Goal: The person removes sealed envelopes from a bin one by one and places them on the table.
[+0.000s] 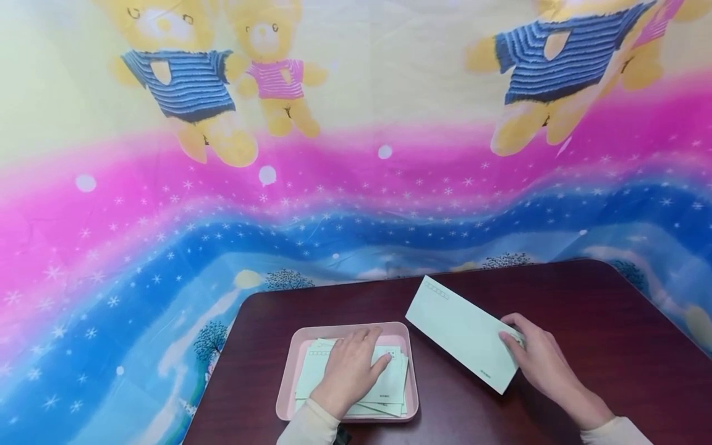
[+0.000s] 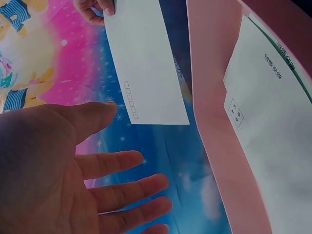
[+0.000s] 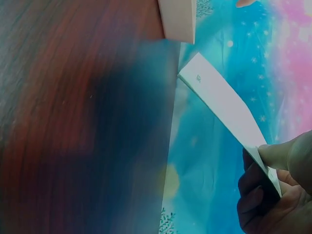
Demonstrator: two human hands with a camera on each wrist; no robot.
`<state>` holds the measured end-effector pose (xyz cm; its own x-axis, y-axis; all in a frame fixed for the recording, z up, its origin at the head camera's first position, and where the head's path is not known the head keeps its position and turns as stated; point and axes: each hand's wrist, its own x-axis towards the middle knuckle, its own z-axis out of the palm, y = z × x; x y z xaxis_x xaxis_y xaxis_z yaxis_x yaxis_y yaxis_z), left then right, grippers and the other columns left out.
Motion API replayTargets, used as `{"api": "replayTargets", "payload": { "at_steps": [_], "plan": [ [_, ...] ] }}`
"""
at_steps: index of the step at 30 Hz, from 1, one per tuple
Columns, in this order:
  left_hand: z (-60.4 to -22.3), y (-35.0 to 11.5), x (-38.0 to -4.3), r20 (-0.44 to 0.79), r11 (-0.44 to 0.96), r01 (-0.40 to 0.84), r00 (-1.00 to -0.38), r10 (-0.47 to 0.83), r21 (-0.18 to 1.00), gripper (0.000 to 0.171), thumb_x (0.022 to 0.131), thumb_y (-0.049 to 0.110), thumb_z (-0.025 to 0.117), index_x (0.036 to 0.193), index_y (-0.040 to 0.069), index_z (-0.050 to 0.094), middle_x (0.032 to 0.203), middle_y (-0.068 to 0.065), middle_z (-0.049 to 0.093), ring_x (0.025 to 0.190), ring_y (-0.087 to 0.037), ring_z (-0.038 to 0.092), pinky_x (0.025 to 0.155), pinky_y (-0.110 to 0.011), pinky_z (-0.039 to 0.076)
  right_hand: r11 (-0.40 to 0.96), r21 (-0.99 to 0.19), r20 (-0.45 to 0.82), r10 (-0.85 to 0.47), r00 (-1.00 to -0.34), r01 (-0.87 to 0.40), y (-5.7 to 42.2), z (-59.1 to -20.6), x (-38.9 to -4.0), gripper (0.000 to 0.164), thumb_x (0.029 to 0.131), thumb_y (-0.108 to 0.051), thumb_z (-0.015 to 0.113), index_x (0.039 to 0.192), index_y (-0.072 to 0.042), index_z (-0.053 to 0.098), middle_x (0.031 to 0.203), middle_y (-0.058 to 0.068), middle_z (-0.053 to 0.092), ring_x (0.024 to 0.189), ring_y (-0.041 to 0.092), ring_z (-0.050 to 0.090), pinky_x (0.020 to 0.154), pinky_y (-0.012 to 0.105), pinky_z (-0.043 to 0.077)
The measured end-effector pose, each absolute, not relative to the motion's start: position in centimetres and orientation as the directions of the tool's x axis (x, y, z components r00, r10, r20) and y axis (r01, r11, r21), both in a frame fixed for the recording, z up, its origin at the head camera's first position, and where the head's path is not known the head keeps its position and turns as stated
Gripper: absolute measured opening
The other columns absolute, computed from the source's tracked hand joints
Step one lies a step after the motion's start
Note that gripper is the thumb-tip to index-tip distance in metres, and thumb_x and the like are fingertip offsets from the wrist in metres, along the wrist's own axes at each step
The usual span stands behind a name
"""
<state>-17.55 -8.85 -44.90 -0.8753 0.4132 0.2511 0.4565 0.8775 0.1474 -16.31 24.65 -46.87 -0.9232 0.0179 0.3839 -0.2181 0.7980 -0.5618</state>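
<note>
My right hand (image 1: 536, 352) pinches a pale green envelope (image 1: 458, 334) by its right end, thumb on the face and fingers behind. In the right wrist view the held envelope (image 3: 222, 100) is seen at a slant, raised over the table. Printed postcode boxes mark its far left corner in the head view. My left hand (image 1: 350, 374) is over a pink tray (image 1: 285, 386) holding a loose pile of similar envelopes (image 1: 311, 377). From the left wrist, the left hand (image 2: 53, 161) shows its fingers spread and nothing in its palm.
The tray stands on a dark reddish-brown table (image 1: 445, 408) with rounded far corners. A printed cloth (image 1: 356, 185) with bears and snowflakes hangs right behind the table and down its left side.
</note>
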Motion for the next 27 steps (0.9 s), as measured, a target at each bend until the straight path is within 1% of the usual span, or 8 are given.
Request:
{"api": "replayTargets", "payload": {
  "at_steps": [7,12,18,23,27],
  "plan": [
    [-45.0,-8.4,-17.7,0.257,0.878,0.459,-0.872,0.416,0.137,0.054,0.090,0.044,0.053,0.133,0.011,0.053,0.126,-0.010,0.060,0.114,-0.026,0.055,0.091,-0.047,0.045,0.805,-0.560,0.351,0.019,-0.936,-0.194,25.8,-47.1,-16.3,0.022,0.094,-0.024,0.055,0.109,-0.009,0.058,0.099,0.013,0.067,0.066,0.016,0.049,0.059,0.037,0.040],
    [-45.1,-8.2,-17.8,0.268,0.872,0.474,-0.862,0.430,0.126,0.054,0.090,0.043,0.054,0.133,0.011,0.053,0.125,-0.010,0.060,0.114,-0.026,0.055,0.092,-0.046,0.044,0.813,-0.553,0.347,0.026,-0.938,-0.182,26.6,-47.4,-16.2,0.021,0.094,-0.024,0.055,0.109,-0.009,0.058,0.101,0.017,0.066,0.068,0.017,0.051,0.060,0.038,0.041],
    [-44.9,-7.9,-18.1,0.281,0.866,0.480,-0.858,0.430,0.139,0.054,0.090,0.043,0.055,0.134,0.012,0.053,0.124,-0.008,0.060,0.115,-0.024,0.055,0.092,-0.045,0.045,0.818,-0.555,0.312,0.035,-0.949,-0.153,27.8,-47.6,-16.4,0.025,0.095,-0.027,0.052,0.110,-0.008,0.057,0.103,0.019,0.065,0.070,0.018,0.053,0.058,0.036,0.041],
    [-44.7,-7.5,-18.2,0.261,0.866,0.476,-0.865,0.430,0.150,0.054,0.090,0.044,0.054,0.134,0.013,0.053,0.125,-0.008,0.060,0.117,-0.025,0.054,0.093,-0.046,0.043,0.823,-0.553,0.278,0.031,-0.960,-0.133,29.0,-47.8,-16.2,0.030,0.096,-0.029,0.051,0.113,-0.005,0.057,0.107,0.023,0.063,0.078,0.025,0.059,0.058,0.037,0.042],
    [-44.8,-7.2,-18.3,0.249,0.867,0.476,-0.866,0.433,0.148,0.054,0.091,0.044,0.053,0.135,0.013,0.052,0.126,-0.008,0.059,0.117,-0.025,0.053,0.094,-0.046,0.043,0.831,-0.542,0.275,0.032,-0.961,-0.127,30.1,-48.1,-16.2,0.030,0.095,-0.029,0.051,0.112,-0.004,0.057,0.107,0.024,0.063,0.081,0.029,0.061,0.059,0.038,0.043]
  ]
}}
